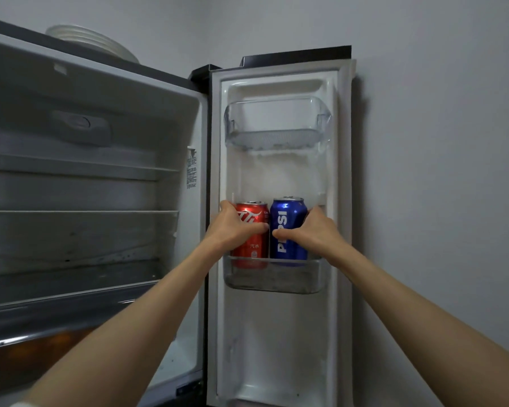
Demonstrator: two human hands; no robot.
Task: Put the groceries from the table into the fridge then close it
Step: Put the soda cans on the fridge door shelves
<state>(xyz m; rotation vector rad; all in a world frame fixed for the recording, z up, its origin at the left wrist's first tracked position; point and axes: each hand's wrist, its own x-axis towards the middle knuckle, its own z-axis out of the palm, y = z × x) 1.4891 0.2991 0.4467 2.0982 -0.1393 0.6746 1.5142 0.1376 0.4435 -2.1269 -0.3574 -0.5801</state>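
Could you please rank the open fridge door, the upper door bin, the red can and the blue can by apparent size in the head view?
1. Fridge door
2. Upper door bin
3. Red can and blue can: they look alike, so unranked.

We have one view only, from a head-worn camera, wide-angle, at close range. It faces forward and slightly down toward the open fridge door [279,183], with the fridge interior [86,186] at frame left and a bare wall [438,142] at right.
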